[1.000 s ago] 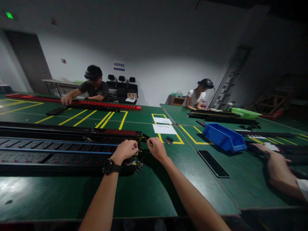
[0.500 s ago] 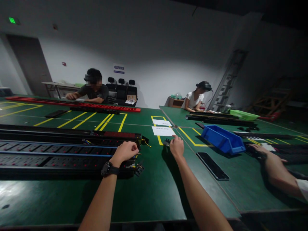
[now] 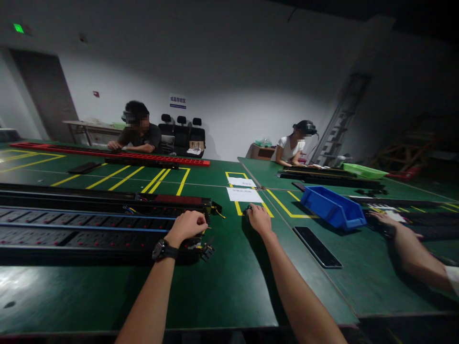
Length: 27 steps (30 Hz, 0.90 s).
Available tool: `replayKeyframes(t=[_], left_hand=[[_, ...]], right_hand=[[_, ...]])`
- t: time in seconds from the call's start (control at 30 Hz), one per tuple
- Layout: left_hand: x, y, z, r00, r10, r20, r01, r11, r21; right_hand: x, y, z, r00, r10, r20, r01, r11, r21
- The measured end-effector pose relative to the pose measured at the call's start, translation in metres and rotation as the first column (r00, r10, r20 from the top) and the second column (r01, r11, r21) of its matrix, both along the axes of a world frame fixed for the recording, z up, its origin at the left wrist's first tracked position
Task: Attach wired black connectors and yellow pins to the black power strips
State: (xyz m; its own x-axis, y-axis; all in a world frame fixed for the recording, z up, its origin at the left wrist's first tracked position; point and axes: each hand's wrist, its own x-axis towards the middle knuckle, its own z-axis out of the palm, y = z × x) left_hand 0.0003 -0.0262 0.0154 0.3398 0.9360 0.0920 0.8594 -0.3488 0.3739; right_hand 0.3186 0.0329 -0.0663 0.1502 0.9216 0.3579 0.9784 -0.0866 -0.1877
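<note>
My left hand, with a black watch on the wrist, rests at the right end of a long black power strip. Its fingers are curled together; what they pinch is too small to make out. Loose wires and a black pronged piece stick out of that end. Off to the right, on the green table, my right hand has its fingers closed over a small dark part, mostly hidden by them. Parallel strips with blue edges and red dots lie to the left.
White paper sheets lie beyond my right hand. Right of it are a phone and a blue bin. A co-worker's arm reaches in from the right. Two people work across the table, near a red rail and a green tray.
My right hand has shifted slightly left and closed over the small dark part, which was showing beside its fingertips before. My left hand has hardly moved.
</note>
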Motion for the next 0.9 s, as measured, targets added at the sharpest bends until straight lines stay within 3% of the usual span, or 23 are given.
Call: replayKeyframes(t=[0.27, 0.47, 0.57, 0.67, 0.8, 0.9], left_hand=[[0.001, -0.002, 0.0, 1.0, 0.014, -0.015, -0.014, 1.0, 0.01], [0.002, -0.002, 0.0, 1.0, 0.016, -0.017, -0.015, 1.0, 0.015], [0.001, -0.001, -0.002, 1.0, 0.01, 0.007, -0.01, 1.0, 0.018], [0.0, 0.0, -0.004, 1.0, 0.015, 0.012, -0.016, 0.999, 0.038], [0.001, 0.0, -0.005, 0.999, 0.02, -0.029, -0.018, 0.998, 0.056], [0.001, -0.001, -0.004, 0.998, 0.033, -0.051, -0.03, 0.998, 0.059]], right_hand=[[-0.008, -0.008, 0.011, 0.994, -0.106, -0.034, 0.1, 0.986, -0.132], [-0.004, -0.01, 0.018, 0.975, -0.199, -0.101, 0.191, 0.978, -0.087], [-0.011, -0.011, 0.024, 0.977, -0.097, -0.188, 0.091, 0.995, -0.036], [-0.03, -0.014, 0.033, 0.954, 0.092, -0.284, -0.09, 0.996, 0.021], [-0.065, -0.023, 0.039, 0.827, 0.361, -0.432, -0.391, 0.92, 0.019], [-0.087, -0.032, 0.036, 0.712, 0.467, -0.524, -0.533, 0.846, 0.03]])
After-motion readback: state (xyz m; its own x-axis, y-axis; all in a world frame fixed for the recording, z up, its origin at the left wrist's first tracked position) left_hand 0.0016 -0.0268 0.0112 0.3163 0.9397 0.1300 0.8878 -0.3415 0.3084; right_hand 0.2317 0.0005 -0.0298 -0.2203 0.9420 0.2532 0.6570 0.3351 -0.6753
